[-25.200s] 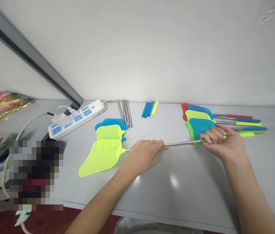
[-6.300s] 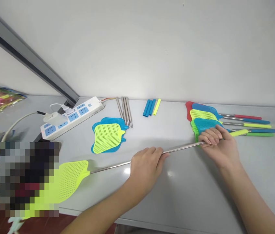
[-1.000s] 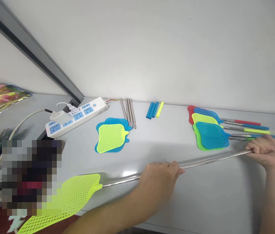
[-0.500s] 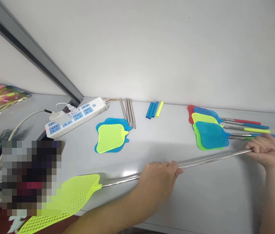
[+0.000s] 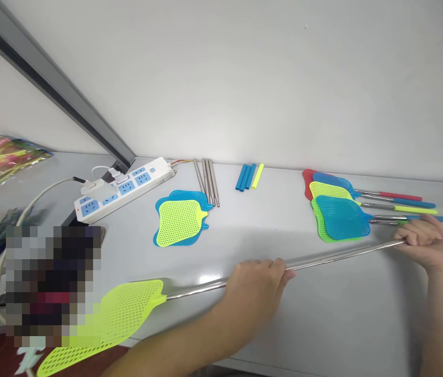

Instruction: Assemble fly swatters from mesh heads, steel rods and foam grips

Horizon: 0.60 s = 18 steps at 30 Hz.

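Note:
A yellow-green fly swatter point(image 5: 127, 309) with a long, extended metal rod stretches across the front of the table. My left hand point(image 5: 258, 285) is closed around the middle of its rod. Toward the right, my right hand point(image 5: 421, 235) grips the same swatter near its yellow-green handle, whose end sticks out past the hand. Just behind my right hand lie several swatters with retracted rods, among them a blue swatter point(image 5: 343, 217) on top. Loose swatter heads, a yellow one point(image 5: 178, 222) over blue ones, lie behind my left hand.
Several metal rods point(image 5: 210, 183) lie near the wall, beside blue tubes point(image 5: 245, 177) and a yellow tube point(image 5: 258, 176). A white power strip point(image 5: 127, 191) with plugs and a cable point(image 5: 29, 204) is at left. Plastic-bagged items point(image 5: 5, 157) sit at far left.
Almost nothing differs. The swatter's head has shifted very slightly to the right, and both hands keep their grip on the rod and handle.

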Tool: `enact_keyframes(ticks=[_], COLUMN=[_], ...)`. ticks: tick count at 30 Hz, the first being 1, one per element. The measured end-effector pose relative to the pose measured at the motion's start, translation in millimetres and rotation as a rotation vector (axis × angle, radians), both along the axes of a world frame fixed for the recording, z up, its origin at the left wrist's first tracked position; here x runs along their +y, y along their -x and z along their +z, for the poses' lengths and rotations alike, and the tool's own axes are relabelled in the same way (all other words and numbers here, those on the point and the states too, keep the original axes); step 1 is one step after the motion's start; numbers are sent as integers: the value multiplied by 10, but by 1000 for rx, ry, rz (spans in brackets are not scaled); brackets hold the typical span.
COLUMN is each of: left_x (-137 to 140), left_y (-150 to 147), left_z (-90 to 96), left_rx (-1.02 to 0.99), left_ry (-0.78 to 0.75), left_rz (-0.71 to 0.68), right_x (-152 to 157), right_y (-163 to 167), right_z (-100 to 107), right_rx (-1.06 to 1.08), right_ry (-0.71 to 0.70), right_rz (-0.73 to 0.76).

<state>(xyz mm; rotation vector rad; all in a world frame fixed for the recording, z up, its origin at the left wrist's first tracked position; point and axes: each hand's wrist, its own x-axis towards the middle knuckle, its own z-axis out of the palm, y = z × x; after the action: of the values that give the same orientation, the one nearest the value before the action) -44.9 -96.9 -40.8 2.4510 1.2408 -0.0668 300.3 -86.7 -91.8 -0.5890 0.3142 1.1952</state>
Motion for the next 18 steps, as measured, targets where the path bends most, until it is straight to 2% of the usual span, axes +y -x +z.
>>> enact_keyframes(ticks=[18], left_x=[20], left_y=[15], left_z=[3], left_rx=[9], left_ry=[9], left_rz=[59], right_x=[72], right_y=[150], right_z=[-52], right_rx=[-91], right_ry=[-39], right_rz=[39])
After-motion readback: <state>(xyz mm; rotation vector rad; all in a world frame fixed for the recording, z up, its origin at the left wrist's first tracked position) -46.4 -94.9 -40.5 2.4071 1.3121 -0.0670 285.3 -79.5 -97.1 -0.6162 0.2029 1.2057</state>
